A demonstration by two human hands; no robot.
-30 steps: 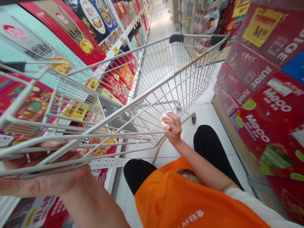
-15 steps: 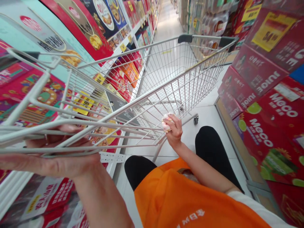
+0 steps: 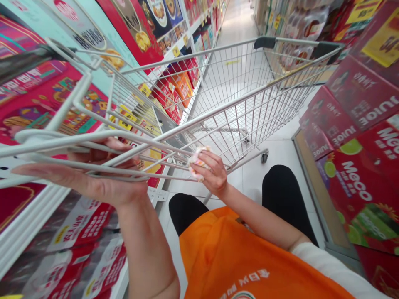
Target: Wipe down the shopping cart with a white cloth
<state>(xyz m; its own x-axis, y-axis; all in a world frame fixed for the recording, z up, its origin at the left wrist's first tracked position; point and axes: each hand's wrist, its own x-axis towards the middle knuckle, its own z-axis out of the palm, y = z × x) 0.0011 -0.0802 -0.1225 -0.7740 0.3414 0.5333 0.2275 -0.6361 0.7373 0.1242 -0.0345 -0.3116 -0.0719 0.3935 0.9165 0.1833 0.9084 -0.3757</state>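
Note:
A grey wire shopping cart (image 3: 249, 94) stands tilted across my view, its basket reaching away to the upper right. My left hand (image 3: 106, 187) grips the wire frame at the near left end, thumb along the outside and fingers behind the bars, partly hidden by them. In my right hand (image 3: 215, 172) is a crumpled, pale, multicoloured cloth (image 3: 196, 164). The fingers press it against the lower side wires of the basket, right of my left hand. Through the mesh, the basket shows no goods inside.
Shelves of gift boxes (image 3: 124, 25) line the left, with wrapped bottle packs (image 3: 75, 232) on the bottom level. Red drink cartons (image 3: 358, 178) are stacked on the right. A tiled aisle floor (image 3: 233, 20) runs ahead. A cart wheel (image 3: 264, 155) rests near my knee.
My right hand and the cloth have moved left along the wires, closer to my left hand. The view has shifted, so the cart sits further right and higher. My left hand keeps its grip.

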